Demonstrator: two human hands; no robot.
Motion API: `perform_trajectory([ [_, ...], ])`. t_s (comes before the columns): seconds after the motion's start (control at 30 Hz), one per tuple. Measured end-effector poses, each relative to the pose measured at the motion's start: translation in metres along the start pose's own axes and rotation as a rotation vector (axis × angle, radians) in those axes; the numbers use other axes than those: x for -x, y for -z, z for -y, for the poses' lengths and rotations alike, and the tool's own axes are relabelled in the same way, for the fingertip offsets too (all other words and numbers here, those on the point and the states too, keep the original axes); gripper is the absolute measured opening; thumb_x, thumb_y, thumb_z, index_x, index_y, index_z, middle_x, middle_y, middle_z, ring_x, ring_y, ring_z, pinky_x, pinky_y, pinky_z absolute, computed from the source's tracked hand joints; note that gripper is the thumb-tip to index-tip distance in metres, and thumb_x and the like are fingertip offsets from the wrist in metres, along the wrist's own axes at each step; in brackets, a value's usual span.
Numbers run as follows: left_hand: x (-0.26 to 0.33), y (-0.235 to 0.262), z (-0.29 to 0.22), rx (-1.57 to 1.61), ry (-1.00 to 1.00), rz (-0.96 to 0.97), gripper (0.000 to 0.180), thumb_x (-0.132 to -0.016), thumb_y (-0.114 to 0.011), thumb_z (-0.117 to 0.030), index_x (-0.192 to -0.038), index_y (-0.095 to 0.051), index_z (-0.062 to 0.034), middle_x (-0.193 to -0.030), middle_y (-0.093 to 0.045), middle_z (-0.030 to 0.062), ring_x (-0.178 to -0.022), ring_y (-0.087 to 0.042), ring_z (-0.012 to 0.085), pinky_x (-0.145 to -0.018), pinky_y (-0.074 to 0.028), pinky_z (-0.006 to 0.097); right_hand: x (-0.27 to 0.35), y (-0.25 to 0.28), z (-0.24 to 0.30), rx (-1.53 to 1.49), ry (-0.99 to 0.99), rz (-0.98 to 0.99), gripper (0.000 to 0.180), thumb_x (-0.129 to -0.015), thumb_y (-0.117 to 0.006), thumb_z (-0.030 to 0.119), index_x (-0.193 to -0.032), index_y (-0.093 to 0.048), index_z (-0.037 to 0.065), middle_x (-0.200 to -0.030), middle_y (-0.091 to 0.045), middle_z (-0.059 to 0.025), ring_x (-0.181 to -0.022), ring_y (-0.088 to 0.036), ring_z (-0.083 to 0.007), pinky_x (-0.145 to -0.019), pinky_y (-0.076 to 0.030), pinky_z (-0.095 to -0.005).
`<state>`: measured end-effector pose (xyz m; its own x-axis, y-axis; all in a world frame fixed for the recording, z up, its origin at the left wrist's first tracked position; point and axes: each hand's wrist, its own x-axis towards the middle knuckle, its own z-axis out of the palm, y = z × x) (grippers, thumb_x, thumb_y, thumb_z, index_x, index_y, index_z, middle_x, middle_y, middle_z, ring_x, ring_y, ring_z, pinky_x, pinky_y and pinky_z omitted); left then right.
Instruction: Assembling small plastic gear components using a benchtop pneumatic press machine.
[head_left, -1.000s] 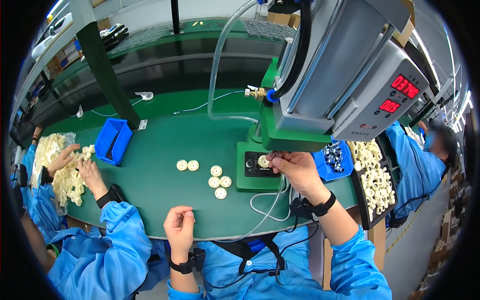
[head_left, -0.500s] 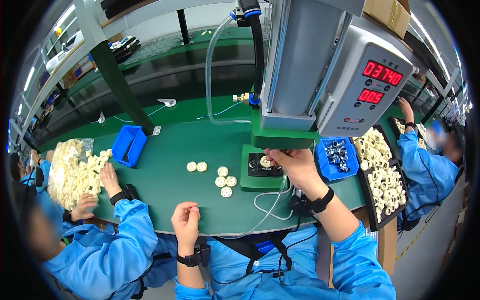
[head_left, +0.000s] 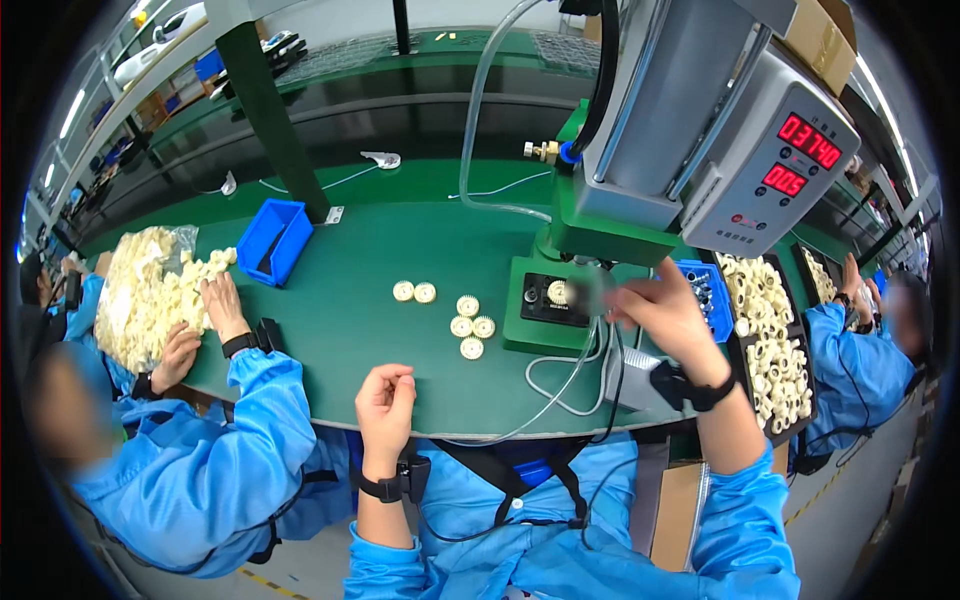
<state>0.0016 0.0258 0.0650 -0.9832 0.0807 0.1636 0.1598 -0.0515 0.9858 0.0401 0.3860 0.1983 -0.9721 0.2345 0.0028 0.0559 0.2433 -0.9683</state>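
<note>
My left hand (head_left: pixel 385 408) rests near the table's front edge, fingers curled with the thumb against them, nothing visible in it. My right hand (head_left: pixel 660 312) is just right of the press fixture (head_left: pixel 540 297); a dark blur covers its fingertips, so I cannot tell whether they hold anything. A cream gear (head_left: pixel 560 292) sits on the black block of the fixture, beneath the raised head of the green and grey press (head_left: pixel 625 225). On the table between my hands lie several loose cream gears (head_left: pixel 483 327).
A blue bin of metal parts (head_left: pixel 716 300) and black trays of cream parts (head_left: pixel 780 370) stand on the right. Leftward are another blue bin (head_left: pixel 275 240) and a heap of cream parts (head_left: pixel 150 300), with a co-worker's hands (head_left: pixel 222 305) at it. A tube (head_left: pixel 540 385) and cables loop near the press.
My right hand has drawn back from the gear under the press, toward the right. My left hand stays curled near the table edge. The view has shifted, and the gear is more exposed.
</note>
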Motion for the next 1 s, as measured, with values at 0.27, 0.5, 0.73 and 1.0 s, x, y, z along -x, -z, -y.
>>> perform_trajectory([
  [0.27,-0.002,0.001,0.0,0.047,-0.011,0.028,0.008,-0.097,-0.06,0.0,-0.104,-0.063,0.0001,-0.081,-0.059,-0.0015,-0.071,-0.052,0.0053,-0.064,-0.042,0.02,0.119,0.162,0.048,0.463,0.057,-0.246,0.013,-0.096,-0.058,0.0,-0.108,-0.062,-0.004,-0.092,-0.066,-0.0046,-0.081,-0.065,-0.0101,-0.072,-0.052,-0.0246],
  [0.5,-0.012,0.0,-0.019,0.065,0.047,0.119,0.009,-0.098,-0.058,0.0,-0.105,-0.063,0.0,-0.081,-0.059,-0.0005,-0.072,-0.054,0.0065,-0.066,-0.044,0.021,0.157,0.044,-0.022,0.658,0.202,-0.172,0.025,-0.088,-0.066,0.002,-0.114,-0.065,0.001,-0.108,-0.069,-0.0156,-0.103,-0.067,-0.0292,-0.086,-0.053,-0.036],
  [0.73,-0.017,-0.013,-0.005,-0.03,0.067,0.114,0.008,-0.098,-0.059,-0.002,-0.105,-0.063,0.0008,-0.081,-0.059,-0.0003,-0.071,-0.053,0.0066,-0.065,-0.044,0.021,0.126,-0.03,-0.079,0.911,0.306,-0.286,0.047,-0.085,-0.056,-0.006,-0.132,-0.057,0.0,-0.142,-0.056,-0.017,-0.136,-0.049,-0.035,-0.109,-0.037,-0.0472],
  [1.0,-0.021,-0.012,0.004,0.109,0.011,0.033,0.01,-0.097,-0.059,0.0,-0.105,-0.064,0.0009,-0.082,-0.062,0.0011,-0.071,-0.056,0.0069,-0.064,-0.046,0.021,0.119,-0.002,-0.086,0.929,0.291,-0.126,0.048,-0.086,-0.054,-0.006,-0.133,-0.056,0.003,-0.145,-0.053,-0.0164,-0.139,-0.046,-0.0357,-0.11,-0.036,-0.0501],
])
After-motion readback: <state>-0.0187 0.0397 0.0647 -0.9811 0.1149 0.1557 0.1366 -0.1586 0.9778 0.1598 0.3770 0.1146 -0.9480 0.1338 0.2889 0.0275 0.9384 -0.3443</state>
